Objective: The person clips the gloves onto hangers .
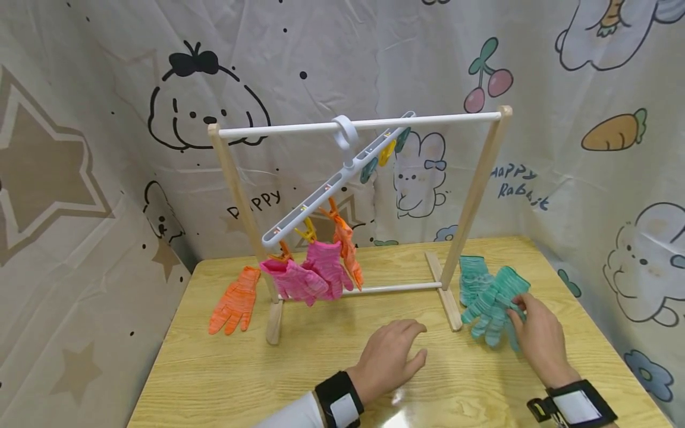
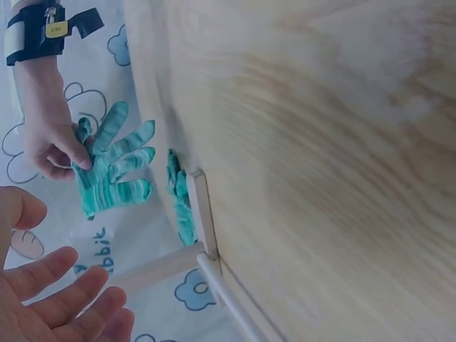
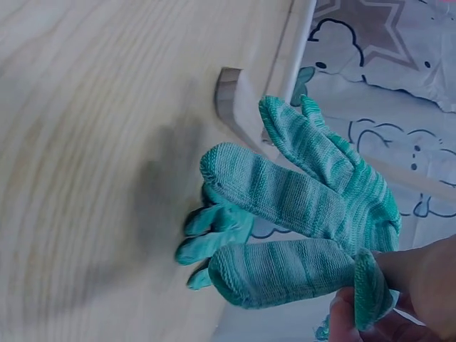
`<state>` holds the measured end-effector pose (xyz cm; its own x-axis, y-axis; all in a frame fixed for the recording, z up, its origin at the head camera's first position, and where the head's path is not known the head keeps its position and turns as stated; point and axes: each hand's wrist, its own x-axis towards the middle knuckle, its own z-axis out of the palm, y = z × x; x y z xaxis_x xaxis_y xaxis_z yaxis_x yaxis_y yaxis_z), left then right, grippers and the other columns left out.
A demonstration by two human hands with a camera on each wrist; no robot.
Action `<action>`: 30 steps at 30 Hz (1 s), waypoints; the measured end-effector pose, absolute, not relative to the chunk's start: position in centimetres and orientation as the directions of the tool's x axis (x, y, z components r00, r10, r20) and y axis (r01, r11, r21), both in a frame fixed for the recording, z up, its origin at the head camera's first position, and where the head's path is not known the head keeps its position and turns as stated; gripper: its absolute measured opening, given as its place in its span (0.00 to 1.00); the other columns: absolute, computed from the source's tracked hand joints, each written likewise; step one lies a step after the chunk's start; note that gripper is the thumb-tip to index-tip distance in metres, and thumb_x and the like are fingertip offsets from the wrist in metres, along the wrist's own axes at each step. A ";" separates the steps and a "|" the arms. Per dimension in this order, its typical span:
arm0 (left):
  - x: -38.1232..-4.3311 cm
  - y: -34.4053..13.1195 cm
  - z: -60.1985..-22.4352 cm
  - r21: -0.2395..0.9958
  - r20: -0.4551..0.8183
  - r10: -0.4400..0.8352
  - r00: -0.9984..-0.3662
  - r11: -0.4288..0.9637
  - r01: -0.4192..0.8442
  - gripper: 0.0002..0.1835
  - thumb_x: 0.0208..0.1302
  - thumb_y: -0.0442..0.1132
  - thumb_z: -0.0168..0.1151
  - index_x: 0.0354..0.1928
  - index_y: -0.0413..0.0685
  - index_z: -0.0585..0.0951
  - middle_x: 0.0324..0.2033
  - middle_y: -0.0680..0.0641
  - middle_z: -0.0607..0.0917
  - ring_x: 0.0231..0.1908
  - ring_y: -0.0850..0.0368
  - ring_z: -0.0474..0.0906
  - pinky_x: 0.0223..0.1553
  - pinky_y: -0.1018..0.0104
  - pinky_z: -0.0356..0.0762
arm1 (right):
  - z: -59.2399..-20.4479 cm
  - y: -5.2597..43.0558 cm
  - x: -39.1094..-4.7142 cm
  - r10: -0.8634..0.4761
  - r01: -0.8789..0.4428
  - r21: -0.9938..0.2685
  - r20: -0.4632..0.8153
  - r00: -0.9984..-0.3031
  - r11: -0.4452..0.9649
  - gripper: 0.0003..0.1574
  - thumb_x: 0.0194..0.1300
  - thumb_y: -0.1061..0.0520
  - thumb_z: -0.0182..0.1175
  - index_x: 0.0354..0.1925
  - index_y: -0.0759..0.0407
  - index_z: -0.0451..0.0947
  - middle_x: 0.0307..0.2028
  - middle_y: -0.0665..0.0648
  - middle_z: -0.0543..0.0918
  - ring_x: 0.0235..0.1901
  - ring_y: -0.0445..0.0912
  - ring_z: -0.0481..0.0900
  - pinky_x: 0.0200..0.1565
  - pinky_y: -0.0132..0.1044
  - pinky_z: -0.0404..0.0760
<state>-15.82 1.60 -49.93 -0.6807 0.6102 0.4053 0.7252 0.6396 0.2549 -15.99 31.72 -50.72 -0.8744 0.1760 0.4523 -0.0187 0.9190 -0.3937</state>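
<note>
Gloves in green (image 1: 502, 294) number two at right — one pinched by the right grip (image 1: 544, 339), one on the worktop (image 1: 321, 342); left grip (image 1: 387, 356) relaxed — one orange glove (image 1: 235, 300) lying left.

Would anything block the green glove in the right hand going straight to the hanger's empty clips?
Probably: in the head view, the rack's right wooden post crosses the straight line from the green glove to the empty clips, so it may need to go around.
</note>
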 end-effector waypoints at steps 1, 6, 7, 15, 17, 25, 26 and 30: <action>-15.9 1.6 -49.7 0.263 0.399 0.609 -0.686 0.641 0.722 0.17 0.66 0.47 0.64 0.54 0.51 0.82 0.48 0.53 0.88 0.49 0.60 0.85 0.49 0.68 0.82 | -50.6 31.6 -16.0 0.174 -0.025 -0.393 0.462 -0.870 0.919 0.13 0.58 0.68 0.69 0.40 0.70 0.76 0.32 0.68 0.82 0.25 0.53 0.78 0.23 0.35 0.66; -16.3 1.5 -49.1 0.287 0.377 0.605 -0.701 0.644 0.709 0.17 0.68 0.47 0.63 0.55 0.51 0.81 0.50 0.53 0.87 0.49 0.60 0.85 0.49 0.67 0.83 | -50.0 31.0 -16.2 0.171 -0.045 -0.397 0.492 -0.854 0.917 0.13 0.58 0.68 0.70 0.40 0.70 0.77 0.32 0.68 0.82 0.25 0.55 0.80 0.23 0.36 0.68; -16.4 1.5 -49.0 0.289 0.374 0.605 -0.703 0.645 0.708 0.17 0.68 0.47 0.63 0.55 0.51 0.81 0.50 0.53 0.87 0.49 0.60 0.85 0.49 0.67 0.83 | -49.9 30.9 -16.2 0.171 -0.047 -0.399 0.494 -0.852 0.916 0.13 0.58 0.68 0.70 0.40 0.70 0.77 0.32 0.68 0.82 0.26 0.56 0.80 0.23 0.38 0.69; -16.7 1.5 -48.7 0.277 0.372 0.608 -0.701 0.648 0.709 0.17 0.68 0.48 0.63 0.56 0.51 0.81 0.50 0.53 0.87 0.50 0.60 0.84 0.50 0.68 0.82 | -49.2 29.8 -16.2 0.163 -0.080 -0.403 0.534 -0.830 0.912 0.14 0.58 0.68 0.71 0.41 0.69 0.77 0.33 0.68 0.83 0.28 0.58 0.82 0.27 0.50 0.78; -16.8 1.5 -48.5 0.270 0.378 0.605 -0.701 0.652 0.709 0.17 0.68 0.48 0.63 0.56 0.51 0.81 0.50 0.53 0.87 0.49 0.60 0.84 0.50 0.68 0.82 | -49.0 29.6 -16.2 0.161 -0.094 -0.407 0.549 -0.820 0.908 0.15 0.57 0.69 0.71 0.41 0.70 0.77 0.33 0.68 0.83 0.28 0.59 0.83 0.28 0.52 0.79; -17.4 1.3 -47.5 0.277 0.419 0.564 -0.711 0.667 0.692 0.17 0.67 0.47 0.64 0.55 0.50 0.82 0.49 0.53 0.87 0.49 0.60 0.85 0.48 0.67 0.83 | -48.2 28.4 -16.3 0.140 -0.151 -0.411 0.596 -0.791 0.899 0.16 0.56 0.70 0.71 0.42 0.70 0.78 0.35 0.68 0.84 0.29 0.60 0.83 0.31 0.56 0.80; -17.5 1.3 -47.3 0.280 0.424 0.557 -0.714 0.669 0.688 0.17 0.67 0.47 0.64 0.55 0.50 0.82 0.49 0.53 0.87 0.49 0.60 0.85 0.48 0.67 0.83 | -48.2 28.2 -16.3 0.135 -0.157 -0.407 0.601 -0.788 0.900 0.16 0.56 0.70 0.71 0.42 0.69 0.78 0.35 0.68 0.84 0.29 0.59 0.82 0.30 0.54 0.80; -18.1 1.2 -46.5 0.291 0.443 0.538 -0.717 0.670 0.683 0.17 0.67 0.47 0.64 0.55 0.50 0.81 0.49 0.52 0.87 0.48 0.59 0.85 0.47 0.67 0.83 | -48.0 27.6 -16.6 0.120 -0.182 -0.400 0.621 -0.775 0.898 0.16 0.55 0.71 0.72 0.41 0.69 0.79 0.34 0.66 0.84 0.29 0.56 0.82 0.29 0.50 0.78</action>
